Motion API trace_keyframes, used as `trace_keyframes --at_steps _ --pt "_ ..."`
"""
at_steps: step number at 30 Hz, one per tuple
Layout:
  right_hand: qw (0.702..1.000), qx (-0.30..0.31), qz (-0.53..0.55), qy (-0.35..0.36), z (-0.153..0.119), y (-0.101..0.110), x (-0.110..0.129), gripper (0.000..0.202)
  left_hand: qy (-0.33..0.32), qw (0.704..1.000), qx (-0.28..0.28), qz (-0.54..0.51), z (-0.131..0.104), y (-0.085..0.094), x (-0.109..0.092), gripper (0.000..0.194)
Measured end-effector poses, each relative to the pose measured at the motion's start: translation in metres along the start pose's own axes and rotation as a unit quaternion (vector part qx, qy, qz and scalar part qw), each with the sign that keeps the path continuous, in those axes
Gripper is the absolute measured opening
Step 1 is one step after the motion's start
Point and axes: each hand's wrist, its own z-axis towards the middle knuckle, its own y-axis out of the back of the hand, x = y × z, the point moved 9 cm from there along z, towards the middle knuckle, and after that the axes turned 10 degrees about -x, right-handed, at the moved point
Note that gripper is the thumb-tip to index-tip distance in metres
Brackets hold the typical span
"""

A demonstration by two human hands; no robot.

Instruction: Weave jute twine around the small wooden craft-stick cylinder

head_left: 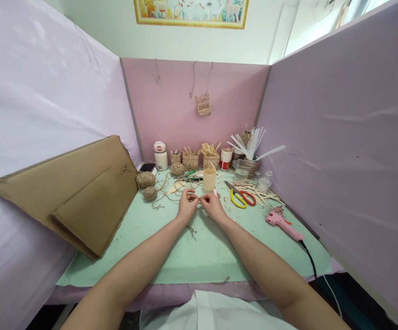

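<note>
Over the middle of the table, my left hand (187, 204) and my right hand (214, 205) meet fingertip to fingertip. Both are closed in a pinch. Whatever lies between the fingers is too small to make out. Just behind them stands a small pale wooden holder (209, 180) with a thin stick poking out of its top. A short frayed bit of twine (192, 230) lies on the green tabletop near my left wrist. To the right of my right hand rest scissors (240, 197) with one yellow and one red handle, blades pointing away.
Balls of twine (146, 179) sit at the left, beside leaning cardboard sheets (82, 201). A pink glue gun (284, 224) with a black cord lies at the right. Thin wood strips (260, 192), a white bottle (160, 156), stick-filled baskets (190, 160) and white strips (250, 144) line the back.
</note>
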Motion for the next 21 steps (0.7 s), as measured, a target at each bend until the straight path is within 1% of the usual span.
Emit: trace_keyframes --at_steps 3,7,11,15,17,18,21 --pt "1.000 0.008 0.002 -0.003 0.001 -0.002 -0.001 0.018 0.031 0.999 0.001 -0.019 0.001 0.000 0.005 0.031" --pt "1.000 0.006 0.026 -0.006 0.003 0.000 0.000 0.019 0.072 0.996 0.032 -0.052 0.004 -0.005 0.014 0.034" --pt "0.997 0.017 0.074 -0.033 0.003 0.001 -0.003 0.022 0.078 0.993 0.062 -0.070 0.006 -0.007 0.018 0.038" --pt "0.995 0.021 0.091 -0.046 0.003 0.001 -0.006 0.022 0.086 0.988 0.078 -0.100 0.006 -0.006 0.020 0.041" --pt "0.996 -0.005 0.078 -0.033 0.004 0.005 -0.004 0.017 0.090 0.986 0.078 -0.115 0.006 -0.006 0.021 0.042" --pt "0.998 -0.023 0.064 -0.016 0.005 0.009 -0.001 0.015 0.092 0.985 0.076 -0.121 0.006 -0.006 0.022 0.042" --pt "0.997 -0.058 0.011 0.058 0.003 0.016 0.013 0.011 0.095 0.984 0.064 -0.135 0.006 -0.006 0.023 0.042"
